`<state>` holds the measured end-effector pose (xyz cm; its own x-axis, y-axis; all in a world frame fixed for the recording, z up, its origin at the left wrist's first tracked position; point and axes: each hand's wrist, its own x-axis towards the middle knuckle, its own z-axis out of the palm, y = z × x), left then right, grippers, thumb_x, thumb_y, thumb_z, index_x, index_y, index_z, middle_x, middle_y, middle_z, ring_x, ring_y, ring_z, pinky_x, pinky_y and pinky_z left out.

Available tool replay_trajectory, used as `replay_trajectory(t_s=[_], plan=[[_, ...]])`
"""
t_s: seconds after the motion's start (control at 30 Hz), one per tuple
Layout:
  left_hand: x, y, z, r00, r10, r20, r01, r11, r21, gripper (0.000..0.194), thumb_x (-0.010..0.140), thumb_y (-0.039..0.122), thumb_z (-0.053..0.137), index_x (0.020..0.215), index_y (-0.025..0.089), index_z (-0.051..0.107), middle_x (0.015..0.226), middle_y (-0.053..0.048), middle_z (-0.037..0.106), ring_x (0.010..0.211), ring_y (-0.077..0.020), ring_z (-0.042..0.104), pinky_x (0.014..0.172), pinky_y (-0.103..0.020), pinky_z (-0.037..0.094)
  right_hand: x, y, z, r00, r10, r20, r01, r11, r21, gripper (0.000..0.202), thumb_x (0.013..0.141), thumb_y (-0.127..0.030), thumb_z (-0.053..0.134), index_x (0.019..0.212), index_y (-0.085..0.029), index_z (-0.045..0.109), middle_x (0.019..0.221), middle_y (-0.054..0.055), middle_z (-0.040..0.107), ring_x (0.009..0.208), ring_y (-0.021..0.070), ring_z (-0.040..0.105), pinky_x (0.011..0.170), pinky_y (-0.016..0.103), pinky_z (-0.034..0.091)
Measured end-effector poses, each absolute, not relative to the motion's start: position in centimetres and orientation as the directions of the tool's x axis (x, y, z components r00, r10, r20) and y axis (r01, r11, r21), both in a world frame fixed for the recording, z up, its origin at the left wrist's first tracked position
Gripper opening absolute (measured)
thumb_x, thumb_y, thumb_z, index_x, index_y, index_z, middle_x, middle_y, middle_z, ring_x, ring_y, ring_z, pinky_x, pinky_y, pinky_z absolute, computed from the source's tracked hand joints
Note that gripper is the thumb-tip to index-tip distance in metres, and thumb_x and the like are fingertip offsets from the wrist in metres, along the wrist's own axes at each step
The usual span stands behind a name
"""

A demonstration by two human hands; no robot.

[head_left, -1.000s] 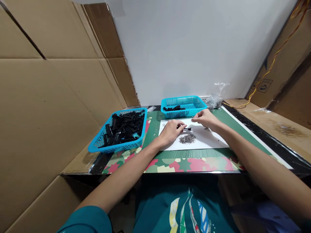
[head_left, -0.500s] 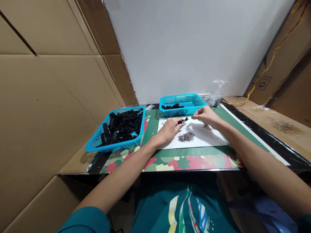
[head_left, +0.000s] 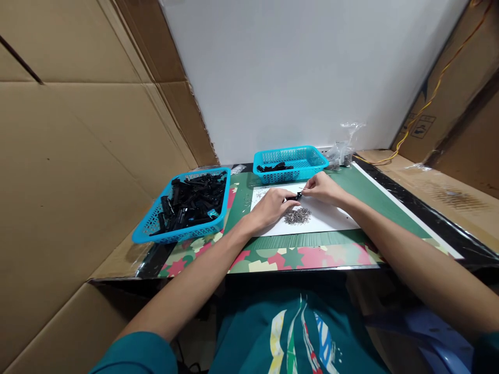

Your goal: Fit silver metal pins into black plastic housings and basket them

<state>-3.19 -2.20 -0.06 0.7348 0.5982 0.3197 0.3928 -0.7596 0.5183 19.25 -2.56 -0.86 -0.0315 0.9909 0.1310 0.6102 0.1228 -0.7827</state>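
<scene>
My left hand (head_left: pixel 272 209) is closed round a small black plastic part (head_left: pixel 297 196), whose end sticks out past the fingertips. At that end, my right hand (head_left: pixel 322 188) pinches a thin metal pin (head_left: pixel 302 188); fingers and part meet closely, so I cannot tell whether the pin is in the part. Below them a pile of small metal pieces (head_left: pixel 297 216) lies on a white sheet (head_left: pixel 323 222). More thin metal bits (head_left: pixel 260 194) are scattered at the sheet's left corner.
A blue basket (head_left: pixel 142 236) heaped with black parts (head_left: pixel 191 200) stands at left. Behind the hands is a second blue basket (head_left: pixel 312 165) with several black parts (head_left: pixel 276 167). Clear plastic bags (head_left: pixel 341 154) lie beside it. Cardboard walls flank the table.
My right hand has moved left and down, bringing its fingertips to the end of the black plastic part. My left hand keeps its hold. The view has shifted slightly.
</scene>
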Motion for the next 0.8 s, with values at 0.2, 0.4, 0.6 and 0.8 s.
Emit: replay_trajectory(t_s=[0.2,0.4,0.6,0.8], plan=[[-3.1,-2.3,0.2,0.727,0.62,0.296,0.395,-0.73,0.558,0.029,0.103,0.037,0.062,0.092,0.019,0.082,0.085,-0.007,0.077,0.074,-0.02,0.064,0.074,-0.034,0.047,18.9,-2.6,-1.0,-0.072,0.977,0.201,0.661,0.198,-0.724,0.015,0.075,-0.015,0.071,0.06,-0.017,0.071,0.06,0.007,0.065,0.061,0.0168,0.051,0.059,0.034,0.033],[-3.0,-2.2,0.0,0.714,0.63,0.306,0.391,-0.721,0.572,0.033,0.102,0.037,0.058,0.084,0.018,0.078,0.075,-0.005,0.071,0.068,-0.0173,0.056,0.07,-0.033,0.045,18.5,-2.8,-1.3,-0.085,0.96,0.266,0.697,0.248,-0.672,0.022,0.076,-0.012,0.07,0.056,-0.019,0.065,0.057,0.006,0.06,0.06,0.0161,0.049,0.06,0.034,0.032],[-3.1,-2.5,0.2,0.72,0.631,0.287,0.381,-0.706,0.597,0.033,0.1,0.036,0.059,0.079,0.018,0.076,0.073,-0.005,0.07,0.067,-0.0174,0.057,0.067,-0.033,0.044,19.4,-2.5,-0.9,-0.156,0.97,0.188,0.649,0.244,-0.72,0.027,0.08,-0.022,0.071,0.055,-0.018,0.063,0.055,0.002,0.051,0.059,0.0142,0.039,0.057,0.034,0.025],[-3.1,-2.3,0.1,0.69,0.66,0.299,0.4,-0.691,0.603,0.024,0.098,0.033,0.063,0.095,0.02,0.084,0.098,-0.009,0.082,0.088,-0.0239,0.072,0.08,-0.036,0.052,20.8,-2.3,-0.6,-0.113,0.974,0.198,0.72,0.218,-0.659,0.043,0.086,-0.023,0.066,0.049,-0.021,0.044,0.054,-0.001,0.036,0.061,0.0138,0.03,0.061,0.035,0.021]])
